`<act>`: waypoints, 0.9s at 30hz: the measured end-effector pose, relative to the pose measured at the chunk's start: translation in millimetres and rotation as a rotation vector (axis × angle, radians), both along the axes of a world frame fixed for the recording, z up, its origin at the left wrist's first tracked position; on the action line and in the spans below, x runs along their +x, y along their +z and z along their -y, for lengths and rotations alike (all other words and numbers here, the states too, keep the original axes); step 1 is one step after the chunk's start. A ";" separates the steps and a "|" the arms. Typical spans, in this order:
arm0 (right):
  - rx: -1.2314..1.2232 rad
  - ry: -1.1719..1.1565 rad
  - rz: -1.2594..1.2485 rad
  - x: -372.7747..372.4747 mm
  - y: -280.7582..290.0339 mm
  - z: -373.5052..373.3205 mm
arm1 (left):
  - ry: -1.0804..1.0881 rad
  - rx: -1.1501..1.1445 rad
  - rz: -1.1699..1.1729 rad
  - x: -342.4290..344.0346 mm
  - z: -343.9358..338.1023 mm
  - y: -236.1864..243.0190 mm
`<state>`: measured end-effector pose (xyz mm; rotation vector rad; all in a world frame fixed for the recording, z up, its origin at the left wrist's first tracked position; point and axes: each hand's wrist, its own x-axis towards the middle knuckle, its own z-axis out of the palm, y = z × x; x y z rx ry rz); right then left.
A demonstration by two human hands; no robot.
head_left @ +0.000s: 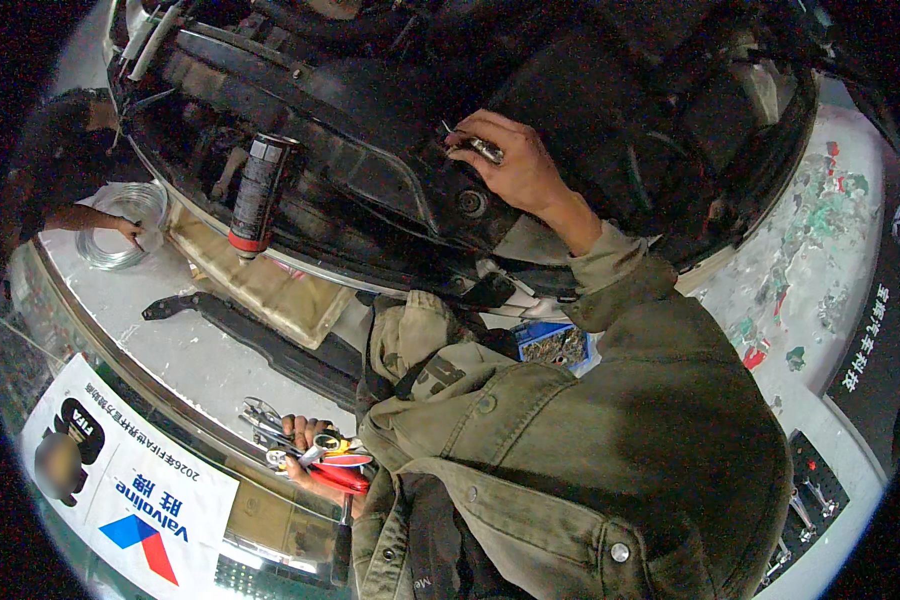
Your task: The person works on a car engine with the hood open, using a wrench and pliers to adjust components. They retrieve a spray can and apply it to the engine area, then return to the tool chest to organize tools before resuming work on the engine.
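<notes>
At the far left, a white printed sheet [202,500] carries a blue-and-red angular emblem, large blue lettering, smaller black characters and a black emblem. Above it, a co-worker's hand [125,230] is over a coil of clear tubing [92,245], close to the curved edge of the pale surface [145,318]. That surface shows between the coil and a long black strip [255,340]. Next, a beige pad [295,300] lies just beside the car's front edge. A black can [260,190] with a red band stands at that edge, pale small print running down its side. Lower, the left hand [303,432] is closed around a bunch of tools [338,478], with red and yellow parts and silvery ends poking out. Right of the olive jacket's hood, a blue tray [560,347] holds many small parts. The right hand [518,165] is narrow, thumb and fingers pinched on a small silvery piece [487,150] above the dark engine bay [580,90], with room around the fingers. Farther right, a pale area [800,255] bears red and green patches, then a black tool tray [808,510] and a dark panel [875,330] with white characters.
</notes>
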<state>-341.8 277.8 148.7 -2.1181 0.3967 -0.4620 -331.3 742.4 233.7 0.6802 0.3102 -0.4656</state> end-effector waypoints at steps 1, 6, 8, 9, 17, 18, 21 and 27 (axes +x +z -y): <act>0.018 0.002 -0.025 0.3 -3.1 -1.1 | 0.008 0.011 -0.004 0.8 2.2 1.0; 0.273 -0.114 -0.069 4.4 -23.2 -4.9 | 0.008 0.063 -0.018 5.0 12.3 6.9; 0.567 -0.200 -0.034 10.9 -26.9 -1.8 | 0.029 0.123 -0.022 4.8 14.4 8.4; 0.400 -0.180 0.098 15.1 -26.9 1.0 | 0.040 0.146 -0.027 4.0 14.9 8.6; -0.171 -0.407 0.076 81.4 -20.4 24.3 | -0.026 0.064 -0.017 7.3 11.7 1.9; -0.231 -0.424 0.096 93.5 -22.8 19.8 | -0.024 0.068 -0.017 7.1 12.0 1.9; -0.282 -0.412 0.194 119.3 -32.1 6.7 | -0.002 0.073 -0.009 3.9 15.4 4.4; 0.100 -0.426 0.317 137.7 -46.5 0.9 | 0.084 0.068 -0.049 0.4 25.8 7.4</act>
